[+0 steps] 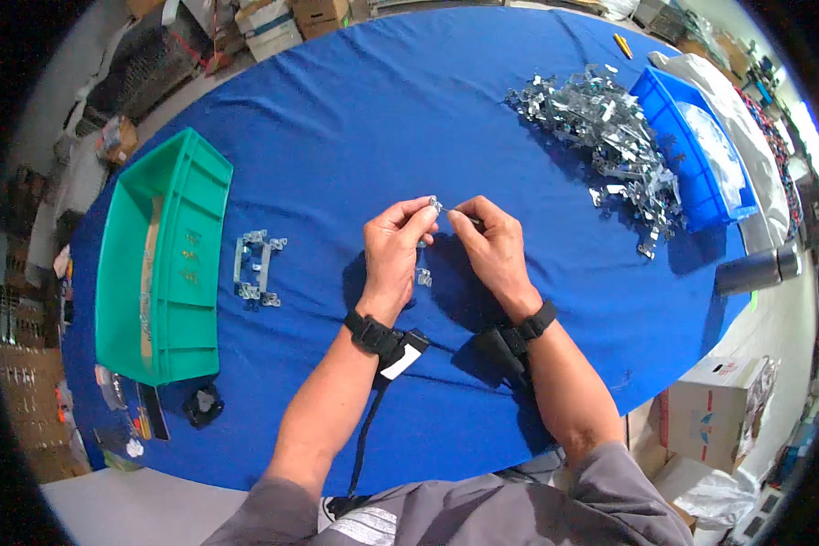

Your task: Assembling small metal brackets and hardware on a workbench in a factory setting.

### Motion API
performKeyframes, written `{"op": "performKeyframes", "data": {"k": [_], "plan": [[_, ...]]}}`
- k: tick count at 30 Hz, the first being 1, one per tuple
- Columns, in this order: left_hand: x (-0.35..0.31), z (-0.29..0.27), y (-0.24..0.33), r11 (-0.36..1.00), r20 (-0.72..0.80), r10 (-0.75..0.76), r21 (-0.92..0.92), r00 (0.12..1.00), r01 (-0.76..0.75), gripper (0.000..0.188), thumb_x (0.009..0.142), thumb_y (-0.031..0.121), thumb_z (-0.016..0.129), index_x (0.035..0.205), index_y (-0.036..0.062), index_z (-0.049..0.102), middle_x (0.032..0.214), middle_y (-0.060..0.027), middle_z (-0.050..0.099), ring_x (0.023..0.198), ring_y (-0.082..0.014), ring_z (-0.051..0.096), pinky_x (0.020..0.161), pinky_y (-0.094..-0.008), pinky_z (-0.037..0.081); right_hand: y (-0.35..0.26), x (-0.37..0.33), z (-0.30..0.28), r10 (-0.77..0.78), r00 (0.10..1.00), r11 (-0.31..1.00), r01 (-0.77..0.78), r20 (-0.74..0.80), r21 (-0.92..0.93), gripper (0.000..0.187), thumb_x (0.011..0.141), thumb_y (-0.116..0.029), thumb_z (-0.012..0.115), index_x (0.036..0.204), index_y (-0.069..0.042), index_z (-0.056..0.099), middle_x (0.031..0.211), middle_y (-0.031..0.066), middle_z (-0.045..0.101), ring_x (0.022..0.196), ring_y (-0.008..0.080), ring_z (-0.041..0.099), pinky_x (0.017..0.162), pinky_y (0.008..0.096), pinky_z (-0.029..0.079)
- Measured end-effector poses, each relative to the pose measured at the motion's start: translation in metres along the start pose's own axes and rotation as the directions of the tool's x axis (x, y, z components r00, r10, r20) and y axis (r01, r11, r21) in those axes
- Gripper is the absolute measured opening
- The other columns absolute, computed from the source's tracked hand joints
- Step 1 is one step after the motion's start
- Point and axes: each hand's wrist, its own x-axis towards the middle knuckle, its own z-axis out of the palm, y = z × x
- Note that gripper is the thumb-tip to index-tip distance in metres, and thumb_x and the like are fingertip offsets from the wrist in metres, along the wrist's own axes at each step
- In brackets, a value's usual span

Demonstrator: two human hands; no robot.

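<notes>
Near the middle of the blue-covered table, my left hand (396, 250) is closed on a small metal bracket (435, 205), whose upper end pokes out past the thumb. Another bit of shiny metal (424, 277) shows just below that hand; whether it joins the held bracket is hidden. My right hand (493, 241) pinches a thin, pin-like piece (448, 212) between thumb and forefinger, its tip close to the bracket. The piece is too small to name. Left of my hands lie several metal brackets (262, 268), set out in a rough rectangle on the cloth.
A green crate (205, 264) stands on the left. At the far right, a heap of metal parts (610, 127) spreads beside a blue bin (682, 146). A dark cylinder (755, 271) lies at the right edge, a yellow cutter (622, 45) at the back. Straps circle both wrists.
</notes>
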Motion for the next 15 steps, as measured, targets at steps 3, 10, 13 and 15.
{"op": "performKeyframes", "data": {"k": [3, 10, 13, 15], "plan": [[0.005, 0.004, -0.010, 0.999, 0.012, 0.015, -0.047, 1.000, -0.014, 0.020, 0.089, 0.007, 0.067, 0.106, -0.0040, 0.069, 0.091, -0.0077, 0.070, 0.075, -0.0103, 0.063, 0.064, -0.0220, 0.049, 0.009, 0.003, -0.004, 0.008, 1.000, 1.000, -0.008, 0.015, -0.022, 0.017, 0.089, -0.016, 0.066, 0.087, 0.001, 0.065, 0.072, 0.0123, 0.062, 0.064, 0.0188, 0.060, 0.059, 0.0325, 0.047], [-0.007, 0.006, -0.004, 0.999, -0.011, 0.019, 0.026, 1.000, -0.019, 0.020, 0.091, 0.007, 0.065, 0.107, -0.0042, 0.068, 0.093, -0.0073, 0.069, 0.078, -0.0104, 0.063, 0.066, -0.0224, 0.049, 0.004, -0.001, -0.001, -0.016, 1.000, 1.000, 0.016, -0.009, 0.017, 0.013, 0.089, -0.010, 0.067, 0.088, 0.001, 0.061, 0.076, 0.0121, 0.061, 0.065, 0.0191, 0.059, 0.058, 0.0318, 0.046], [-0.011, 0.004, -0.007, 0.996, -0.027, 0.019, 0.093, 0.999, -0.017, 0.018, 0.091, 0.006, 0.064, 0.105, -0.0023, 0.070, 0.094, -0.0068, 0.069, 0.078, -0.0097, 0.063, 0.065, -0.0224, 0.049, 0.006, -0.005, -0.001, -0.037, 0.999, 0.999, 0.038, 0.024, -0.023, 0.012, 0.088, -0.009, 0.068, 0.088, 0.001, 0.062, 0.076, 0.0122, 0.060, 0.064, 0.0218, 0.059, 0.057, 0.0328, 0.046], [-0.009, 0.005, -0.007, 0.997, -0.037, 0.036, 0.066, 0.999, -0.034, 0.017, 0.090, 0.005, 0.064, 0.104, -0.0017, 0.071, 0.096, -0.0068, 0.069, 0.077, -0.0094, 0.063, 0.065, -0.0222, 0.049, 0.004, -0.002, -0.001, -0.052, 0.998, 0.999, 0.052, 0.020, -0.013, 0.011, 0.088, -0.008, 0.068, 0.088, 0.000, 0.063, 0.076, 0.0119, 0.060, 0.063, 0.0223, 0.058, 0.056, 0.0329, 0.045]]}}
